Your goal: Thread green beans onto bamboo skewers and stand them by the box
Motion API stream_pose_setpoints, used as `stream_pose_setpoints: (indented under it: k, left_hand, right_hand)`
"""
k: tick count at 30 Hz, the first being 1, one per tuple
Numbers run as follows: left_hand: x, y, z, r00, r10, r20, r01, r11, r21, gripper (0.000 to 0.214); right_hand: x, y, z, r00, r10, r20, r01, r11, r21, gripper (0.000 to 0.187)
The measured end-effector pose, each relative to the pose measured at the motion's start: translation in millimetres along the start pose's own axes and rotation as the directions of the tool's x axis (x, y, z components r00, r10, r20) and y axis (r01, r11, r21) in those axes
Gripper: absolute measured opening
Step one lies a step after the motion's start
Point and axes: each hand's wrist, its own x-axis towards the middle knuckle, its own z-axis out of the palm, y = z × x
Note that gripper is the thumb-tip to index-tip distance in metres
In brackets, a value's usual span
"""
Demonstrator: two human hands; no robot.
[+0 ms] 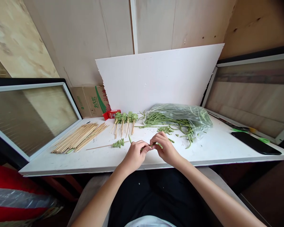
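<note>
Near the table's front edge, my left hand (137,154) and my right hand (164,146) meet, fingers pinched close together. Between them is a green long bean (130,138), one end of which sticks up past my left hand; the middle is hidden by my fingers. Just left of my hands lies a bamboo skewer (98,147) with folded bean pieces (118,143) threaded on it. Behind it rest several bundles of finished bean skewers (126,118), their sticks pointing toward me. Short cut bean pieces (165,129) lie beyond my right hand.
A pile of bare bamboo skewers (78,137) covers the table's left part. Long beans spill from a clear plastic bag (180,112) at the back right. A black phone (255,142) lies far right. A white board (161,78) and a cardboard box (91,101) stand behind.
</note>
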Motion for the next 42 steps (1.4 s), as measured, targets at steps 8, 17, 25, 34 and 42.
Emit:
stream_pose_setpoints:
  k: [8, 17, 25, 34, 42]
  left_hand:
    - [0.7, -9.9, -1.4, 0.998, 0.01, 0.055, -0.005, 0.995, -0.101, 0.029]
    - [0.9, -0.2, -13.5, 0.996, -0.045, 0.08, 0.057, 0.988, -0.147, 0.033]
    - [0.6, -16.4, -26.9, 0.99, -0.13, 0.06, 0.133, 0.99, -0.05, 0.045]
    - [-2.0, -22.2, -16.8, 0.992, -0.096, 0.086, 0.098, 0.995, -0.017, 0.042]
    - [-0.6, -18.3, -8.0, 0.99, -0.136, -0.037, 0.127, 0.974, -0.188, 0.037]
  right_hand:
    - [-3.4, -5.0, 7.1, 0.997, 0.062, 0.043, -0.066, 0.992, 0.103, 0.025]
    - [1.0, 12.3, -6.7, 0.977, 0.196, 0.081, -0.212, 0.892, 0.398, 0.043]
    - [-19.5, 98.3, -55.5, 0.873, 0.416, -0.254, -0.47, 0.856, -0.213, 0.038]
    - [-54.7, 141.0, -47.8, 0.843, 0.487, -0.228, -0.529, 0.675, -0.515, 0.034]
    - [-7.1, 56.2, -35.0, 0.921, 0.389, 0.013, -0.387, 0.918, -0.083, 0.043]
